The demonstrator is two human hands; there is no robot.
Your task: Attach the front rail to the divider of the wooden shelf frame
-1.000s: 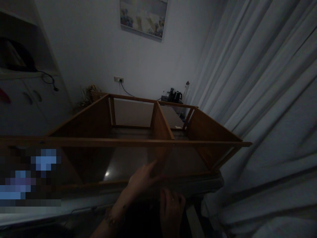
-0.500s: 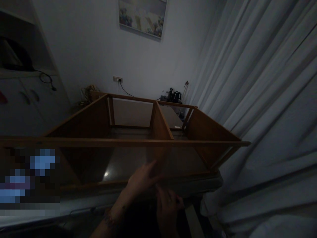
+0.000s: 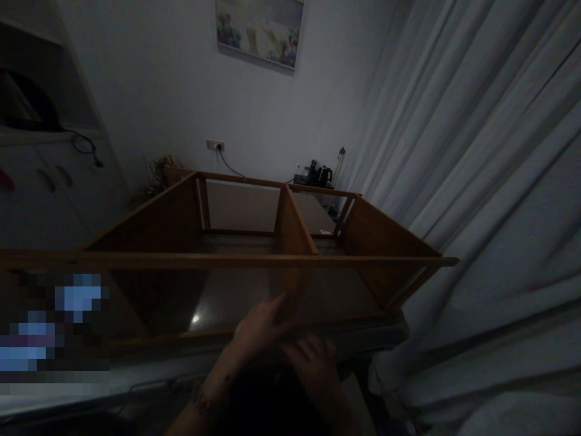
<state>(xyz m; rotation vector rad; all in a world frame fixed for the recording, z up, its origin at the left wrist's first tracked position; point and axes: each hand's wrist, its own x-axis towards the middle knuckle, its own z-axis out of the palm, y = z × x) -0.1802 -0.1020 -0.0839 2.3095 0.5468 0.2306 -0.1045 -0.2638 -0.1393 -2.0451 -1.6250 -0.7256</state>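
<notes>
A brown wooden frame (image 3: 218,260) with panel sides lies in front of me, split by a wooden divider (image 3: 299,227). My left hand (image 3: 256,327) reaches in at the lower front, by the divider's near end. Its fingers look bent and closed, but their tips are lost in the dark. Just to its right and nearer me is my right hand (image 3: 313,357), a ring on one finger. Its fingers curl together beside the frame's lower front rail (image 3: 354,318). Whatever either hand pinches is too dark to make out.
White curtains (image 3: 490,181) hang close on the right. Behind the frame, a black kettle (image 3: 324,175) stands with other items. A wall socket (image 3: 215,145) has a cord plugged in. On the left is a cabinet (image 3: 49,181) with another kettle (image 3: 27,103). A blurred patch hides the lower left.
My right hand has moved slightly up and forward, toward the left hand, and turned so its back and ring show. My left hand and the wooden frame stay in place.
</notes>
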